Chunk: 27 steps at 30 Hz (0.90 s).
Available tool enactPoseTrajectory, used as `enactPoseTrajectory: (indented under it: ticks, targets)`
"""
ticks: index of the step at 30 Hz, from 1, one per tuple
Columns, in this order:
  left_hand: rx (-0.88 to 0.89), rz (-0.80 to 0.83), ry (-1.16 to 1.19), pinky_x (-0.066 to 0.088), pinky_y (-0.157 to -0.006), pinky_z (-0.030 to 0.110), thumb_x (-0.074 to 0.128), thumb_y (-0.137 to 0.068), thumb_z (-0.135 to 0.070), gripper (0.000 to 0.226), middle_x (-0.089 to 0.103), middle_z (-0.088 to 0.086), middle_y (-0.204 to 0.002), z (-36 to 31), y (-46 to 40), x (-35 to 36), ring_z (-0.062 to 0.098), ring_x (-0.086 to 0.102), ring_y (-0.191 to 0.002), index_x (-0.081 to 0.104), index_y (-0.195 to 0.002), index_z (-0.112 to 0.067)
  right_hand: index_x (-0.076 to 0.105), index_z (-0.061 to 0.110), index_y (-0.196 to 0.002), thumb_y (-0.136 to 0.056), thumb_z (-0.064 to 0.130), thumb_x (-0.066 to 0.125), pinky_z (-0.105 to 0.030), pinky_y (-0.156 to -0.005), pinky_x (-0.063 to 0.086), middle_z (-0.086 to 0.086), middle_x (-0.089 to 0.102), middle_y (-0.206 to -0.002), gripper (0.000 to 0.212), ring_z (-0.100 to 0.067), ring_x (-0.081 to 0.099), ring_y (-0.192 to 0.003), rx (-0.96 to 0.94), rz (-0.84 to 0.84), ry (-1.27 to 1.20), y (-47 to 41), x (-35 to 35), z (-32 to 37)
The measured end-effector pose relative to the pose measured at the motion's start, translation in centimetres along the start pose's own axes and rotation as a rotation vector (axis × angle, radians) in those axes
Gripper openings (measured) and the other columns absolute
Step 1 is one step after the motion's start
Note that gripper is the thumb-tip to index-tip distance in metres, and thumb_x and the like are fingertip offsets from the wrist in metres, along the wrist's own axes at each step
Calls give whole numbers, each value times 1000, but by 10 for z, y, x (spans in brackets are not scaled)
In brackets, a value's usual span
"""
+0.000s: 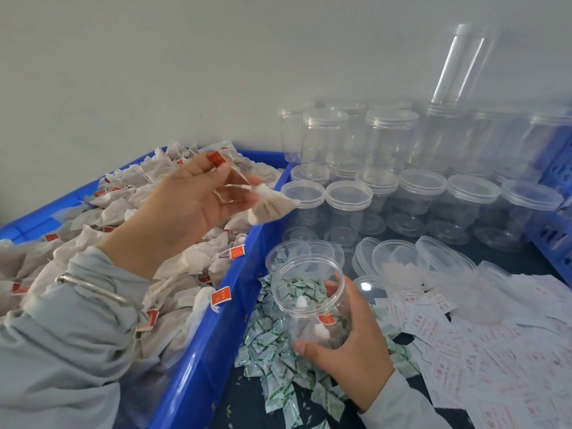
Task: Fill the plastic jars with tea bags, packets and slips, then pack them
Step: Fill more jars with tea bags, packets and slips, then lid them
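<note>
Left hand [188, 199] raised over blue bin [198, 351], fingers pinching string of one tea bag [270, 205], red tag up by fingertips, bag itself dangling past bin's right wall. Bin heaped w/ white tea bags [102, 236], many w/ small red tags, along left edge of tabletop [244, 400]. Grey sleeve [62, 335] w/ silver bangle [93, 287] at left wrist. Right hand [349, 345] wrapped round open clear jar [312, 301], thumb on near side, fingers behind far wall; jar tilted, mouth toward camera, held just above tabletop nr front middle. Inside jar: one tea bag w/ red tag at bottom, poss. more, can't tell. Under and around jar, scatter of green-and-white packets [278, 360] on dark tabletop, just right of bin. Right of packets, spread of white slips [483, 345] w/ red print, reaching right edge. Behind jar, loose clear lids [399, 258] leaning and overlapping, mid tabletop. Further back, rows of lidded empty jars [390, 140] stacked toward back edge against wall; one tall clear stack leaning at back right, blurred. Blue crate [557, 212] at right edge, partly cut off.
</note>
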<state>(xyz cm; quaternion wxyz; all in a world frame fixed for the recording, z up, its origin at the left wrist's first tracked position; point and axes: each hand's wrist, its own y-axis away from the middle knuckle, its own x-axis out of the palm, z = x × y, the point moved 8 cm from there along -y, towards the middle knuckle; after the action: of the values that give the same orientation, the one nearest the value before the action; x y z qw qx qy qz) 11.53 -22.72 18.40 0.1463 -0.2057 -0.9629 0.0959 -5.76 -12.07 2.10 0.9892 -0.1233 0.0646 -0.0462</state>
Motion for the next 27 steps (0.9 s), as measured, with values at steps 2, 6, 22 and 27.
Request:
enactPoseTrajectory:
  ticks: [2,6,22,27]
  targets:
    - [-28,118,45,57,-68,32,44,-86,-16,26,72,9,-85,2,5,19,23,69,-71,66,-71,-19,37,66,-121,-45,36,86,-20,-74,55,32,48,-124,95,4,51,-116,11,-1,-6,0,1,-1]
    - [-104,271,40,56,-64,31,49,-85,-14,20,72,14,-82,15,16,45,24,68,-65,66,-74,-15,41,57,-125,-47,29,87,-26,-74,57,24,52,-125,94,-5,58,-109,-9,4,-12,-1,1,2]
    - [-150,512,-419,51,-82,24,45,-87,-13,15,73,2,-92,56,28,67,19,68,-88,59,-83,-16,40,40,-132,-56,-2,86,-11,-71,51,13,61,-121,98,-2,62,-107,-34,56,-124,-1,4,4]
    - [-210,586,-582,49,-92,26,60,-84,-31,16,70,-3,-109,69,36,72,14,64,-106,68,-98,-27,41,31,-135,-56,-3,85,-14,-70,53,10,62,-119,96,-4,63,-106,-43,66,-150,-1,5,6]
